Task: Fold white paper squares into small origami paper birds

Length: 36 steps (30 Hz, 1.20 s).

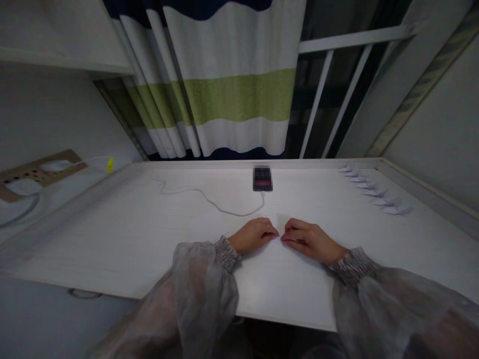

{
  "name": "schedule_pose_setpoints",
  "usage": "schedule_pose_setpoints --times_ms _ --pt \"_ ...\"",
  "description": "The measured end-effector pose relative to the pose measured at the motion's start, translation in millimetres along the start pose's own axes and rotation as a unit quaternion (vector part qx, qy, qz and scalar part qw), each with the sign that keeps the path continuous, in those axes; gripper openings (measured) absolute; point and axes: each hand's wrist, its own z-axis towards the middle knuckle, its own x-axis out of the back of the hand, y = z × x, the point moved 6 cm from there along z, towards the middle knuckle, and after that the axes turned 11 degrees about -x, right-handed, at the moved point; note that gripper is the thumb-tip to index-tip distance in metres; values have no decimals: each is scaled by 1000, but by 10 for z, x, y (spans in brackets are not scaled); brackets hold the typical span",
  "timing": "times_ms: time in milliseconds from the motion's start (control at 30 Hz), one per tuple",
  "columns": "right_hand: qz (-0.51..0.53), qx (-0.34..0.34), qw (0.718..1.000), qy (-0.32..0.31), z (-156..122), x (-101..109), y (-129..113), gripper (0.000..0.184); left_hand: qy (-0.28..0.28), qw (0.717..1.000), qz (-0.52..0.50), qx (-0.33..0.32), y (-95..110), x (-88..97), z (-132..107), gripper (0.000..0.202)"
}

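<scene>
My left hand [253, 235] and my right hand [307, 240] rest on a white desk [130, 239], fingertips almost meeting at the middle. Both have the fingers curled and pressed down on a white sheet of paper [281, 223] that barely stands out from the desk; a small raised flap of it shows between the hands. Sheer grey sleeves with gathered cuffs cover both forearms.
A small dark device [262, 178] with a white cable [198, 192] lies behind the hands. A row of several folded white paper pieces [376, 193] runs along the right back edge. A power strip [35, 173] is on the left wall, a striped curtain [232, 94] behind.
</scene>
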Motion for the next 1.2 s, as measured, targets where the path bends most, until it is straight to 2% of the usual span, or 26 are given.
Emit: schedule_pose_setpoints --times_ms 100,267,367,567,733,1200 --pt "33 25 999 -13 21 -42 -29 21 2 1000 1 5 5 22 -14 17" --pt "63 8 998 -14 77 -90 10 22 -7 999 -39 21 -31 19 -22 15" --pt "76 12 997 -18 71 -80 14 22 7 998 -57 41 -59 8 -18 13" --pt "49 56 995 -68 -9 -36 -71 23 20 998 -41 34 -37 -13 1 17" --pt "5 76 994 -77 -46 -17 -132 25 21 993 -69 95 -127 -51 10 16" --pt "-31 93 994 -46 -40 -18 -172 27 33 971 -120 202 -201 0 -32 41"
